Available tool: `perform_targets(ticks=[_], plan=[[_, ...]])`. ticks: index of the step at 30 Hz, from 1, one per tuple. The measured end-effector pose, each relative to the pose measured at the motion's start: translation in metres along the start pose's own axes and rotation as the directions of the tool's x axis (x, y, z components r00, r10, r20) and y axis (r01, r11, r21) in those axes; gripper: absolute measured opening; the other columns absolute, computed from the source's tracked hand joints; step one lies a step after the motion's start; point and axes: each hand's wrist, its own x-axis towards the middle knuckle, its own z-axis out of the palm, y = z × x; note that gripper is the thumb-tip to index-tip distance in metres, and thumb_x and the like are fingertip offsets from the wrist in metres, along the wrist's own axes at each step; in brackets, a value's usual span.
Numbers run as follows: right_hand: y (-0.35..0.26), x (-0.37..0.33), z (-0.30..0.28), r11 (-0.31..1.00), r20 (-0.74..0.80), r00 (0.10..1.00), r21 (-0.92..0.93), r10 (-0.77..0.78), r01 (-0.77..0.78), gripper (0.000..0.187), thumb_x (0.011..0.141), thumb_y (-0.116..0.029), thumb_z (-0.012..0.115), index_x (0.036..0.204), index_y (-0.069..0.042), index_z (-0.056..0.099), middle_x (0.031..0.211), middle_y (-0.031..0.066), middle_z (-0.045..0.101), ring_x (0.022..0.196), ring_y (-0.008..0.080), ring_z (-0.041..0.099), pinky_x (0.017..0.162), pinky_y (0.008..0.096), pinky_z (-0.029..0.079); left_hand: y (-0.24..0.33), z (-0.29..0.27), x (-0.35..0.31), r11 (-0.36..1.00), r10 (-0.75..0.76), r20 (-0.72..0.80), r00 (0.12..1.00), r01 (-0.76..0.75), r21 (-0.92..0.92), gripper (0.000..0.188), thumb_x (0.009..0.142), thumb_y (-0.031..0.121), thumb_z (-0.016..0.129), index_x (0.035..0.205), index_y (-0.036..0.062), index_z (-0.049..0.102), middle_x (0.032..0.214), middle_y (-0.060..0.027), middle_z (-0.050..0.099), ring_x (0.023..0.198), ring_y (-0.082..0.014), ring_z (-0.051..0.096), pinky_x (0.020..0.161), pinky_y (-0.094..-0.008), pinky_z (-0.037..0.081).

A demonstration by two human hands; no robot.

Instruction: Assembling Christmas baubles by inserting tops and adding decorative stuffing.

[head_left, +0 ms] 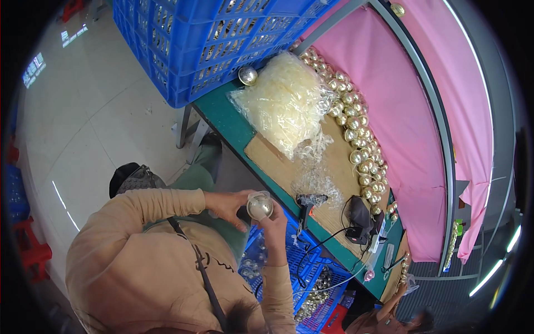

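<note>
A shiny pale-gold ball [260, 207] with clear plastic about it is held in front of my body. My right hand [273, 227] grips it from below and the right. My left hand [227, 208] curls against its left side, fingers at the top edge and thumb lower down. A dark patch shows between the left hand and the ball; I cannot make out what it is. Just beyond the hands, a black corded tool [305, 210] lies at the edge of the green table [222, 106].
A bag of whitish pieces [283, 94] and loose clear plastic [317, 183] lie on cardboard [267, 158]. Many gold balls [356, 133] line the table's far side by pink cloth [400, 139]. Blue crates [178, 55] rise at the upper left. Another person [384, 320] works at lower right.
</note>
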Motion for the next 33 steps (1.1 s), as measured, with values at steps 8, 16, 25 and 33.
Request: perform_targets(ticks=[8, 16, 25, 33], plan=[[-0.018, 0.012, -0.007, 0.828, -0.034, 0.999, -0.561, -0.015, -0.007, 0.047, 0.07, -0.02, 0.069, 0.107, 0.006, 0.056, 0.085, 0.0124, 0.064, 0.075, 0.0199, 0.063, 0.066, 0.0284, 0.05, 0.008, 0.007, 0.002, 0.99, 0.074, -0.09, 0.993, -0.084, -0.114, 0.105, 0.068, 0.05, 0.073, 0.141, 0.0006, 0.015, 0.144, -0.02, 0.017, 0.133, -0.0327, 0.02, 0.106, -0.0412, 0.026], [-0.023, 0.02, 0.011, 0.94, 0.13, 0.962, -0.279, 0.239, -0.196, 0.039, 0.072, -0.01, 0.058, 0.109, 0.003, 0.056, 0.083, 0.0103, 0.062, 0.061, 0.0141, 0.061, 0.05, 0.0227, 0.046, 0.0, -0.009, -0.002, 0.858, 0.079, -0.175, 0.981, -0.156, -0.49, 0.092, 0.075, 0.054, 0.065, 0.141, 0.006, 0.021, 0.142, -0.0104, 0.023, 0.129, -0.0236, 0.029, 0.102, -0.0374, 0.032], [-0.016, 0.02, 0.02, 0.944, 0.199, 0.958, -0.296, 0.208, -0.144, 0.044, 0.072, -0.014, 0.063, 0.113, -0.002, 0.056, 0.082, 0.0069, 0.062, 0.061, 0.0122, 0.06, 0.048, 0.0199, 0.045, -0.004, -0.014, -0.002, 0.723, 0.074, -0.102, 0.992, -0.123, -0.68, 0.055, 0.09, 0.048, 0.046, 0.118, 0.0017, 0.056, 0.132, -0.0111, 0.041, 0.122, -0.02, 0.038, 0.1, -0.0329, 0.032], [-0.003, 0.01, 0.022, 0.991, 0.173, 0.979, -0.096, 0.112, -0.097, 0.046, 0.07, -0.014, 0.066, 0.113, -0.001, 0.052, 0.087, 0.0071, 0.062, 0.064, 0.0132, 0.061, 0.047, 0.0203, 0.044, 0.005, -0.018, -0.001, 0.724, 0.082, -0.115, 0.99, -0.138, -0.676, 0.044, 0.094, 0.04, 0.046, 0.103, 0.0004, 0.062, 0.126, -0.0116, 0.047, 0.116, -0.0189, 0.044, 0.096, -0.0304, 0.035]])
